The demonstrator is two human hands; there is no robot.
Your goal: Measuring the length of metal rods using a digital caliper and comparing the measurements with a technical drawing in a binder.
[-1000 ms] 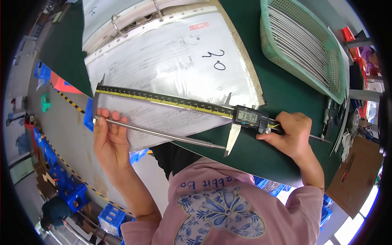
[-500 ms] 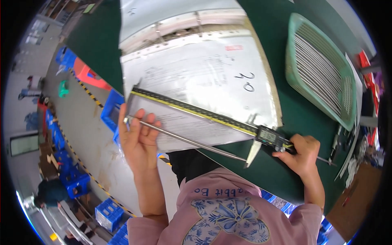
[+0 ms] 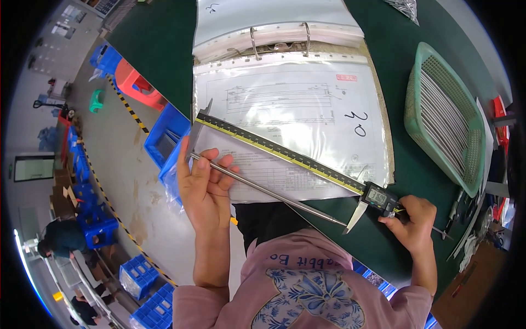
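Note:
A long digital caliper (image 3: 282,153) slants across an opened ring binder (image 3: 296,109) with a drawing in a plastic sleeve. My right hand (image 3: 412,223) is closed round the caliper's display end, thumb on the slide. In my left hand (image 3: 205,186) one end of a thin metal rod (image 3: 268,192) rests between thumb and fingers, the index finger stretched along the caliper's fixed jaw (image 3: 194,134). The rod runs alongside the beam, between the two jaws. Its far end is at the sliding jaw (image 3: 355,216); whether both ends touch the jaws is too fine to tell.
A green plastic basket (image 3: 411,109) with many similar rods stands on the dark green table (image 3: 350,211) at right. A bag of small metal parts (image 3: 404,8) lies behind. Left of the table are a blue bin (image 3: 156,140) and a red stool (image 3: 133,82). Two people are far lower left.
The whole view has shifted, so the binder, caliper and hands appear farther right. The rod and caliper keep nearly the same position against each other, and both grips stay the same.

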